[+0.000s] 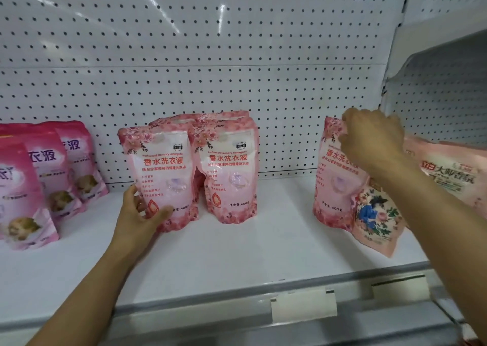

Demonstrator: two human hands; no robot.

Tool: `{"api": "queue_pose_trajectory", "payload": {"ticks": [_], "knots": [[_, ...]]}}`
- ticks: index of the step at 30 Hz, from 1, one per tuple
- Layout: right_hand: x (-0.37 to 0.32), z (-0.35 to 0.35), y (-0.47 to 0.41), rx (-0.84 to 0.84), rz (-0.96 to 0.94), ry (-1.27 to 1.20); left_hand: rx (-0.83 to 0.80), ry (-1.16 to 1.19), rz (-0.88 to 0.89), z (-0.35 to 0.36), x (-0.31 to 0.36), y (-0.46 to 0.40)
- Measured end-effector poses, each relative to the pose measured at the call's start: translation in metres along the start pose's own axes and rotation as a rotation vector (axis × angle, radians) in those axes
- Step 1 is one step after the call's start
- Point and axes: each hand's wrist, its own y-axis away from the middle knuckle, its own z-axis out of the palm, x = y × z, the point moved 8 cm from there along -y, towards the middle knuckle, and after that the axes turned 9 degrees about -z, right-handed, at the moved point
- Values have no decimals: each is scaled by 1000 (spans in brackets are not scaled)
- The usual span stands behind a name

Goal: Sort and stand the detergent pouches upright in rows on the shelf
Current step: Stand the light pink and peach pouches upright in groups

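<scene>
On the white shelf two rows of light pink floral detergent pouches stand upright in the middle. My left hand grips the lower left corner of the front left pouch. The front pouch of the right row stands next to it, with more pouches behind both. Further right, my right hand pinches the top of another light pink pouch, which stands apart from the rows. A peach pouch with a blue figure leans against it.
Three dark pink pouches stand in a diagonal row at the far left. Pale pink pouches lie at the far right behind my right arm. A white pegboard backs the shelf. Price-tag holders line the front rail.
</scene>
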Motion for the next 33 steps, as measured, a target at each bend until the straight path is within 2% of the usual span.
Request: {"api": "queue_pose_trajectory", "payload": {"ticks": [3,7,16,22,25,28,30,33], "knots": [[-10,-8,-2,40,-36,-103,-15,-8,-1,0,-2,1],[-35,-28,2,61,-164,-388,-37,-35,-14,0,-6,0],[-131,-32,5,-40,-415,-959,-46,-23,-8,-1,-11,-3],[-197,-32,4,69,-552,-1150,-64,-2,-3,0,-8,0],[-202,-29,11,141,-489,-1232,-63,-6,-2,0,-7,2],[-177,-6,29,199,-237,-1427,-65,-11,-3,0,-7,4],[-174,35,57,9,-77,-1529,-60,-13,-7,1,-7,3],[-200,96,106,-432,-109,-1457,-56,-26,-9,1,-8,2]]}}
